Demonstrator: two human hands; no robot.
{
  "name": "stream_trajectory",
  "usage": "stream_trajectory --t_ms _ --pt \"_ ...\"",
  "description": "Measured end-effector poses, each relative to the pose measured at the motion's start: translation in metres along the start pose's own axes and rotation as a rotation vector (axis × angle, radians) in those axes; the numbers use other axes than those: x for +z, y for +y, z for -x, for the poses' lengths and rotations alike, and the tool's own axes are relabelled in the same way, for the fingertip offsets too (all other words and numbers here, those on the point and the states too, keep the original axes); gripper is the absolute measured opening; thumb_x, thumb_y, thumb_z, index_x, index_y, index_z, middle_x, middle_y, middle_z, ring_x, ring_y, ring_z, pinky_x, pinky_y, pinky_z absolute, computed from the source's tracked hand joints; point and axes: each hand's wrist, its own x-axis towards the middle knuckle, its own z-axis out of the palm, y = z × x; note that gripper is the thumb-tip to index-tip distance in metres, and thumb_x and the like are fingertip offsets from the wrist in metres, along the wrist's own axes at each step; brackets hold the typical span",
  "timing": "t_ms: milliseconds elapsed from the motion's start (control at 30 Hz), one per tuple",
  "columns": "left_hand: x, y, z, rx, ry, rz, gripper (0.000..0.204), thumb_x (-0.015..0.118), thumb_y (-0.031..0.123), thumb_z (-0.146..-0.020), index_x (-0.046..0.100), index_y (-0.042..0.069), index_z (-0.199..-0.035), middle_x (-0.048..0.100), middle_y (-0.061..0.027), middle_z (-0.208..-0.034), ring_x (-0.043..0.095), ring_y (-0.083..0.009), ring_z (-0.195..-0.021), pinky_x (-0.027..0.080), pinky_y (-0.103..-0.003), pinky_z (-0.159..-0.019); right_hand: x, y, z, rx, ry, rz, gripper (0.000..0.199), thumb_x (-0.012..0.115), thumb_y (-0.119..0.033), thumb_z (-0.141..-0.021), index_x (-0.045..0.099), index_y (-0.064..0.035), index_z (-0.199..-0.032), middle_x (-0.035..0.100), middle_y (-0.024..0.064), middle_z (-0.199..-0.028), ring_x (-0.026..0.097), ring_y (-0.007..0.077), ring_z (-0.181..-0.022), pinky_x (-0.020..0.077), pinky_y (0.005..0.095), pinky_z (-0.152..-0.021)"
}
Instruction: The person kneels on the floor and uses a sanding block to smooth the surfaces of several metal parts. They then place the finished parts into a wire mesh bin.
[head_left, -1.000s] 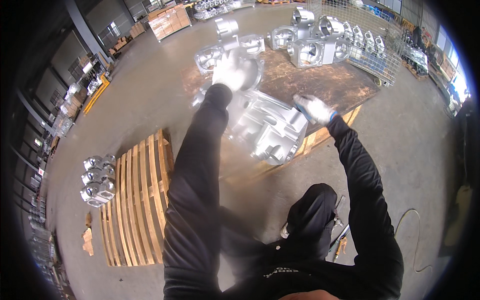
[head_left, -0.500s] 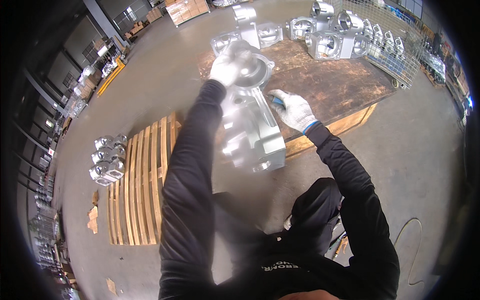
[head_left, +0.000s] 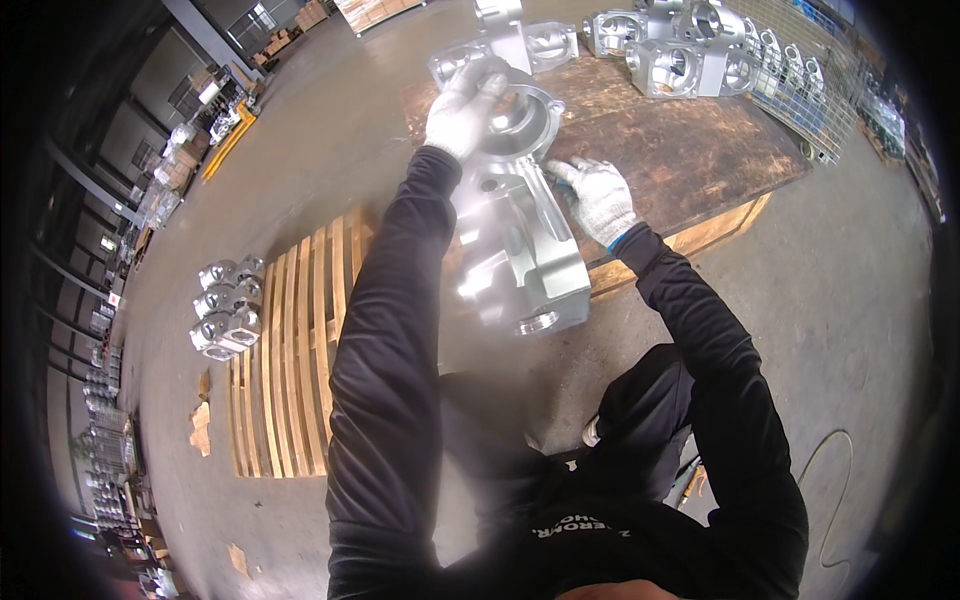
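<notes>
A large silver metal casting [head_left: 535,240] with a round ring at its far end lies at the near left of the brown wooden tabletop [head_left: 680,165]. My left hand [head_left: 466,105], in a white knit glove, is wrapped over the left side of that ring. My right hand [head_left: 600,200], gloved alike, is closed at the casting's right edge, just below the ring. Its fingertips pinch a small blue piece, mostly hidden now; its kind cannot be made out. Part of the casting's left side is blurred by glare.
More silver castings stand along the table's far edge, one at the back left [head_left: 508,45] and others at the back right [head_left: 690,65]. Behind them is a wire mesh cage [head_left: 800,110]. A slatted wooden pallet [head_left: 290,350] and stacked castings [head_left: 228,305] lie left. A hose [head_left: 850,470] curves on the right floor.
My right hand has drawn in against the casting's edge, and the blue piece is now mostly covered. My left hand stays on the ring. The whole view has shifted slightly.
</notes>
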Motion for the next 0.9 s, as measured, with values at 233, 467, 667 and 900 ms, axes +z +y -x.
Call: stream_trajectory --t_ms 233,467,667,900 --pt "0.004 0.0 0.001 -0.039 0.017 0.093 0.03 0.063 0.029 -0.103 0.067 0.014 -0.128 0.067 -0.005 -0.125 0.06 -0.0186 -0.119 0.046 -0.033 -0.103 -0.026 -0.008 0.032 -0.111 0.033 -0.013 0.054 0.063 -0.007 -0.079 0.065 -0.0129 -0.132 0.071 0.0177 -0.12 0.067 0.0354 -0.111 0.0491 0.0456 -0.101" --pt "0.004 0.015 0.004 -0.043 0.029 0.025 0.032 0.062 0.029 -0.103 0.066 0.011 -0.13 0.065 -0.0118 -0.13 0.06 -0.0261 -0.122 0.045 -0.034 -0.105 -0.075 -0.037 0.094 -0.075 0.013 -0.131 0.051 0.073 -0.013 -0.078 0.066 -0.0132 -0.129 0.07 0.0152 -0.112 0.068 0.0354 -0.102 0.0513 0.0459 -0.093" --pt "0.022 0.046 0.038 0.075 0.272 -0.218 0.049 0.058 0.031 -0.104 0.05 0.011 -0.148 0.056 -0.0185 -0.143 0.057 -0.0315 -0.132 0.044 -0.039 -0.11 -0.091 -0.05 0.14 -0.138 0.103 -0.107 0.038 0.074 -0.012 -0.085 0.069 -0.0146 -0.122 0.069 0.0082 -0.1 0.067 0.0297 -0.094 0.0504 0.0439 -0.087" --pt "0.061 0.073 0.124 0.412 -0.07 -0.416 0.034 0.065 0.01 -0.095 0.063 0.007 -0.129 0.058 -0.016 -0.139 0.051 -0.0371 -0.135 0.039 -0.045 -0.115 -0.08 -0.043 0.165 -0.069 0.133 -0.055 0.034 0.073 -0.018 -0.085 0.069 -0.0167 -0.119 0.068 0.0055 -0.11 0.065 0.0262 -0.1 0.0467 0.0409 -0.089"
